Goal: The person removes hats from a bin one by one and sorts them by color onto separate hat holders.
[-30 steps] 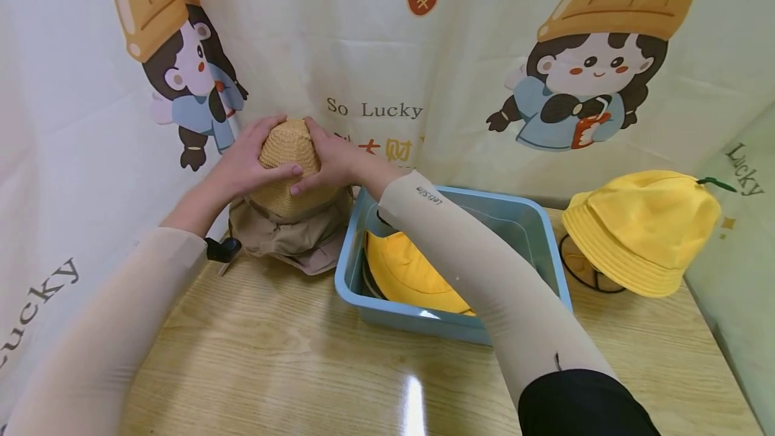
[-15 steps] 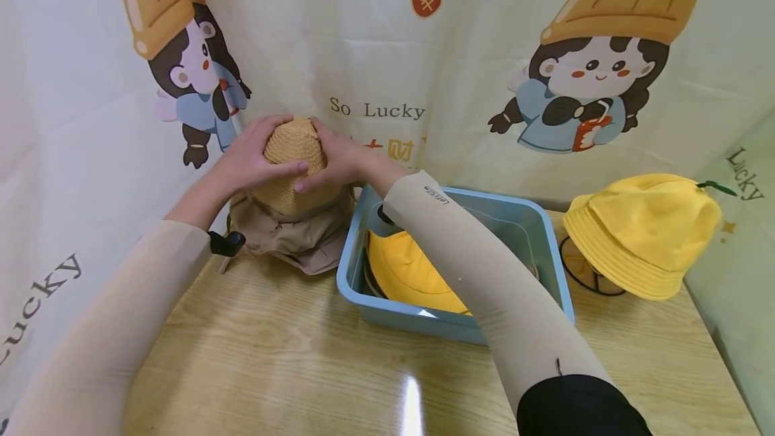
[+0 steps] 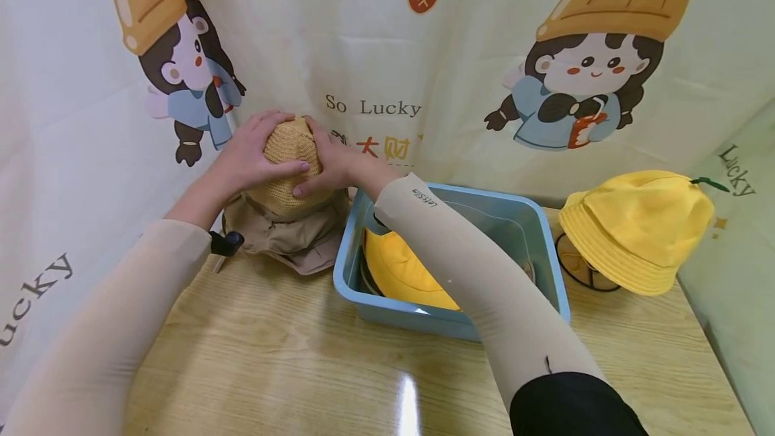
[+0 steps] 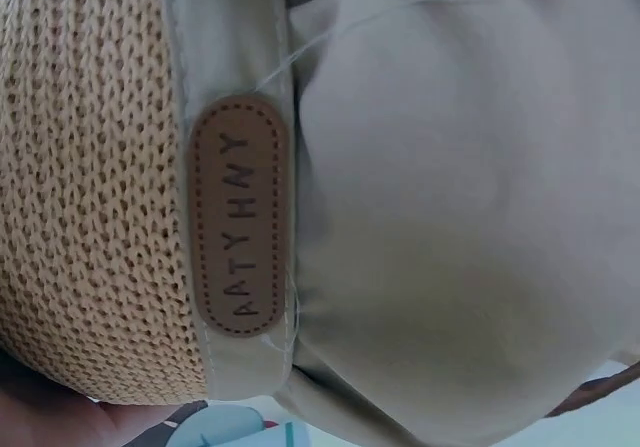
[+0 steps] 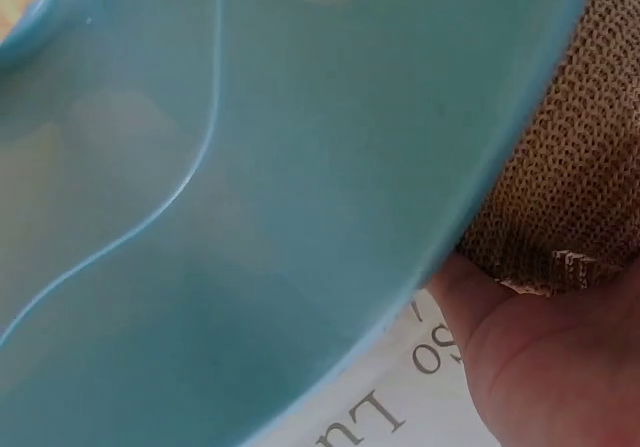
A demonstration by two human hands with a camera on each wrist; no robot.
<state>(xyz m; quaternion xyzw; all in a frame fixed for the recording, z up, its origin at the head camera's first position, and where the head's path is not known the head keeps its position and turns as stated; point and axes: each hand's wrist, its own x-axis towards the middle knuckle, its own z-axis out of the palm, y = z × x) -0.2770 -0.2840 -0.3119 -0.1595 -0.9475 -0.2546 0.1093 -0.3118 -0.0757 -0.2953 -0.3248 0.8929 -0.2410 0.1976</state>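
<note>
A sun hat [image 3: 289, 143] with a woven straw crown and a floppy beige cloth brim [image 3: 297, 244] stands at the back left of the table. My left hand [image 3: 245, 157] grips the crown from the left. Opposite it, my right hand [image 3: 339, 161] holds the crown's right side, fingers over the far side and thumb in front. In the left wrist view, a brown lettered patch [image 4: 240, 217] sits on the band between straw and cloth. The right wrist view shows the straw weave [image 5: 575, 137] beside the right hand. Whatever supports the hat is hidden beneath it.
A blue plastic bin [image 3: 399, 308] stands right of the sun hat, under my right forearm. Inside it lies a yellow hat [image 3: 406, 274]. At the right, a yellow bucket hat [image 3: 642, 227] with a green stem rests on a black wire stand [image 3: 584, 278]. Printed cloth hangs behind.
Both hands keep their hold on the straw crown, with almost no movement. The whole view shifts slightly as the head camera moves.
</note>
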